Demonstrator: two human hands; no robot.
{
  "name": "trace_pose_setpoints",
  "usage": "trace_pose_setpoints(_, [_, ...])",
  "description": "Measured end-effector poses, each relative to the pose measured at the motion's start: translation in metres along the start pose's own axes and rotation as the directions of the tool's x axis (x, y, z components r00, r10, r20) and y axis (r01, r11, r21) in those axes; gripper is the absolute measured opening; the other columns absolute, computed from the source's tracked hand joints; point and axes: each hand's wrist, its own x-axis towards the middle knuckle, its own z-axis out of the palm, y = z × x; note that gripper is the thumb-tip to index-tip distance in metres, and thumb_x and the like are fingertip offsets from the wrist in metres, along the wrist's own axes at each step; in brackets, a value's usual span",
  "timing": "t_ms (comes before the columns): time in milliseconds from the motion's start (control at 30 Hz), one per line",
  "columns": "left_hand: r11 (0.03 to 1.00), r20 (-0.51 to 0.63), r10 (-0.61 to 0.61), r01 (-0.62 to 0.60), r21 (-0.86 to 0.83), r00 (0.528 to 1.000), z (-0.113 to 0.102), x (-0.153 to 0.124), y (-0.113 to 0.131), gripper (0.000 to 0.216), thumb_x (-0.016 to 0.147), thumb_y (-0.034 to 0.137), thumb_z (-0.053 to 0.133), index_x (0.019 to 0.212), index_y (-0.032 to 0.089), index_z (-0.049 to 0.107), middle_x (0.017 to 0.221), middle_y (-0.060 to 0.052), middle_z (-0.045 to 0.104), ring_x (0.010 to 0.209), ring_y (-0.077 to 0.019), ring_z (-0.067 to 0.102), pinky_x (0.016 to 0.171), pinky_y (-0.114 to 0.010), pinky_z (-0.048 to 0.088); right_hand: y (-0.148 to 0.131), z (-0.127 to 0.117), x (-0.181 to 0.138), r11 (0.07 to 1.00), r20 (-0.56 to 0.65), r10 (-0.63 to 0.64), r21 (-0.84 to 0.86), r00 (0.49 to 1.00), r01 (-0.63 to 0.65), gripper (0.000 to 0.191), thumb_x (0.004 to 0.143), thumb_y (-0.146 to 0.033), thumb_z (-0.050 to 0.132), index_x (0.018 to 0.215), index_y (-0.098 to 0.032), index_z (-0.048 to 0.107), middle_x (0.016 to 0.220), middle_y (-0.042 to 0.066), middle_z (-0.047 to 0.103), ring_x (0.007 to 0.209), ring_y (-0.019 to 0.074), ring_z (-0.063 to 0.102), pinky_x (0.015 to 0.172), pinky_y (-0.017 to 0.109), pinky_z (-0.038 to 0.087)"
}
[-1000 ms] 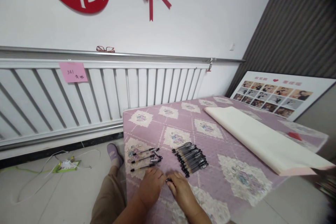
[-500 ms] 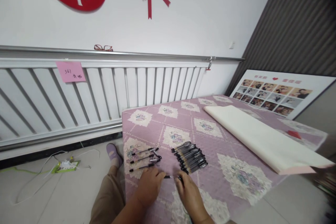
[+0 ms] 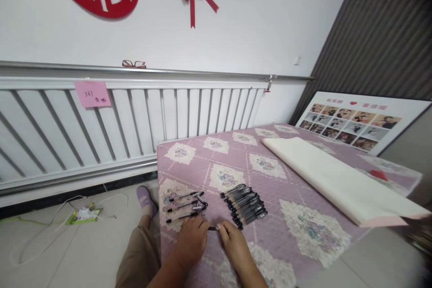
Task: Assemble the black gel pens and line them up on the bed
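My left hand (image 3: 191, 239) and my right hand (image 3: 233, 242) rest close together on the pink quilted cover (image 3: 270, 189) near its front edge. Between their fingertips they pinch a black pen (image 3: 212, 228), one hand at each end. Just beyond my right hand lies a row of several capped black pens (image 3: 245, 204). Beyond my left hand lie three uncapped pens (image 3: 184, 207) with loose caps (image 3: 201, 201) at their right ends.
A folded cream sheet (image 3: 337, 180) lies across the right of the cover. A photo board (image 3: 357, 119) leans at the far right. A white radiator (image 3: 118, 121) runs along the wall, with red glasses (image 3: 134, 64) on its rail. Cables and a green packet (image 3: 84, 213) lie on the floor.
My hands drew apart along the pen half a second ago, then came back together. The rows of pens have not moved.
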Motion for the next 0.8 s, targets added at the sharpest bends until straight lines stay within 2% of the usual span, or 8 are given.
trace_pose_setpoints(267, [0.999, -0.001, -0.031, 0.031, 0.014, 1.000, -0.003, 0.001, 0.000, 0.014, 0.092, 0.023, 0.049, 0.094, 0.026, 0.062, 0.090, 0.000, 0.061, 0.088, -0.0175, 0.054, 0.083, -0.032, 0.034, 0.006, 0.004, 0.010, 0.998, 0.127, -0.037, -0.039, 0.991, 0.042, 0.040, 0.088, -0.042, 0.040, 0.056, -0.021, 0.053, 0.057, -0.001, 0.057, 0.057, 0.0150, 0.051, 0.053, 0.025, 0.036])
trace_pose_setpoints(433, [0.994, 0.012, -0.098, 0.098, 0.040, 0.995, -0.006, 0.001, 0.001, 0.017, 0.093, 0.022, 0.046, 0.090, 0.027, 0.061, 0.088, 0.002, 0.061, 0.087, -0.0179, 0.053, 0.083, -0.034, 0.031, 0.004, 0.010, 0.012, 0.998, 0.093, -0.029, -0.056, 0.995, 0.035, 0.038, 0.086, -0.042, 0.039, 0.057, -0.021, 0.051, 0.058, -0.001, 0.056, 0.058, 0.0155, 0.052, 0.055, 0.025, 0.037])
trace_pose_setpoints(700, [0.986, 0.003, -0.157, 0.157, -0.055, 0.988, -0.008, -0.001, -0.004, 0.021, 0.093, 0.019, 0.042, 0.094, 0.025, 0.061, 0.092, 0.000, 0.061, 0.091, -0.0181, 0.052, 0.087, -0.035, 0.029, 0.001, 0.016, 0.018, 0.998, 0.064, -0.055, 0.022, 0.996, 0.054, 0.033, 0.084, -0.041, 0.043, 0.060, -0.022, 0.052, 0.060, 0.000, 0.058, 0.061, 0.0172, 0.054, 0.058, 0.027, 0.041])
trace_pose_setpoints(800, [0.981, 0.012, -0.173, 0.174, -0.092, 0.985, -0.007, -0.002, -0.006, 0.021, 0.093, 0.019, 0.042, 0.096, 0.026, 0.062, 0.093, 0.000, 0.062, 0.093, -0.0186, 0.052, 0.089, -0.036, 0.029, 0.001, 0.017, 0.019, 0.995, 0.081, -0.075, 0.066, 0.994, 0.069, 0.026, 0.083, -0.036, 0.046, 0.064, -0.021, 0.054, 0.065, 0.000, 0.060, 0.064, 0.0167, 0.055, 0.061, 0.026, 0.042])
